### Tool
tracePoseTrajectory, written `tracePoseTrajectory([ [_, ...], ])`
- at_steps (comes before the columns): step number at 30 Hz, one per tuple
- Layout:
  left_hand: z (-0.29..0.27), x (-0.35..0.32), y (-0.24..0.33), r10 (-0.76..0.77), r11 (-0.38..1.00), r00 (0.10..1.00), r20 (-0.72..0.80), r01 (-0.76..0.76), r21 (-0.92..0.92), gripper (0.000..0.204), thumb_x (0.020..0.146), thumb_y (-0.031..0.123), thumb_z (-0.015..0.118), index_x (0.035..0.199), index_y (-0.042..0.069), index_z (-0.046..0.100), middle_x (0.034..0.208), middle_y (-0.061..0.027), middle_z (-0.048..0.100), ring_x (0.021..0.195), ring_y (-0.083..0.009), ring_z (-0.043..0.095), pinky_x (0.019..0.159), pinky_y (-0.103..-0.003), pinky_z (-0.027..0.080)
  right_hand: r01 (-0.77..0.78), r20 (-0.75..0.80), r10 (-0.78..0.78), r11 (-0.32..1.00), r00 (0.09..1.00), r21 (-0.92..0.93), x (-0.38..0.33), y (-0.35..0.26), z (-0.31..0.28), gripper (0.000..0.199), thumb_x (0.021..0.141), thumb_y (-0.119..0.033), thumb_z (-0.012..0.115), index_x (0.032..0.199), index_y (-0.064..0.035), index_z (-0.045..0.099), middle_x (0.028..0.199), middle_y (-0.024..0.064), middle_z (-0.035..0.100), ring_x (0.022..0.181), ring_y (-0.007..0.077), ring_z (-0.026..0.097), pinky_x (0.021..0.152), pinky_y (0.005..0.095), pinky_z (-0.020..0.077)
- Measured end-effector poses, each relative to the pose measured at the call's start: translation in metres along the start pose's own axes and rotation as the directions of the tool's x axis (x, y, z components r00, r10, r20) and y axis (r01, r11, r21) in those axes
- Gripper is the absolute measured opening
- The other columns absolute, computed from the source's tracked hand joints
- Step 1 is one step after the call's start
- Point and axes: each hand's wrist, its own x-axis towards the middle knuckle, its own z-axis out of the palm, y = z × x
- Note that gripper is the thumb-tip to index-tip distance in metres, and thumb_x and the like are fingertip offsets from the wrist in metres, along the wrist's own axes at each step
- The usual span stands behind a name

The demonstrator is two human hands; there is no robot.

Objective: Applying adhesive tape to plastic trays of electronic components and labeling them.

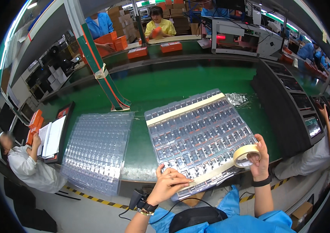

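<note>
Tape roll [247,149], at four o'clock on the clear tray [153,132], looks light and stiff (its cream strip [214,173] likely tears easily); grip it by the rim. Left hand [171,183], seven o'clock, presses the strip with bunched fingers; right hand [260,161] curls around the roll, some fingertips hidden. Beneath lies the green counter [141,152]; the tray's small contents are hard to identify.

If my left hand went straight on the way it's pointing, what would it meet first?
Your left hand already seems to touch the cream tape strip; going on along it, the first thing in the way is probably the tape roll in your right hand, though height is hard to judge.
</note>
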Motion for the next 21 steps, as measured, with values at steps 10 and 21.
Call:
tracePoseTrajectory([
  [10, 0.004, 0.003, 0.002, 0.042, 0.985, 0.998, 0.055, -0.051, 0.165, 0.015, 0.085, 0.033, 0.070, 0.097, 0.027, 0.077, 0.090, 0.0123, 0.068, 0.096, -0.0099, 0.055, 0.111, -0.052, 0.007, -0.091, -0.068, 0.113, 0.959, 0.991, 0.270, 0.001, 0.040, -0.022, 0.016, 0.102, -0.025, 0.048, 0.107, -0.0105, 0.052, 0.049, -0.0066, 0.037, 0.035, 0.0011, 0.024, 0.036, 0.0181, 0.0204],
  [21, 0.010, 0.002, 0.011, 0.048, 0.945, 0.995, 0.085, -0.073, 0.319, 0.024, 0.088, 0.035, 0.067, 0.110, 0.031, 0.073, 0.098, 0.0079, 0.058, 0.100, -0.0115, 0.052, 0.109, -0.054, 0.011, -0.085, 0.039, 0.077, 0.954, 0.996, 0.288, -0.001, 0.042, -0.022, 0.013, 0.102, -0.025, 0.047, 0.102, -0.0116, 0.050, 0.049, -0.0072, 0.037, 0.034, 0.0006, 0.024, 0.036, 0.0175, 0.0198],
])
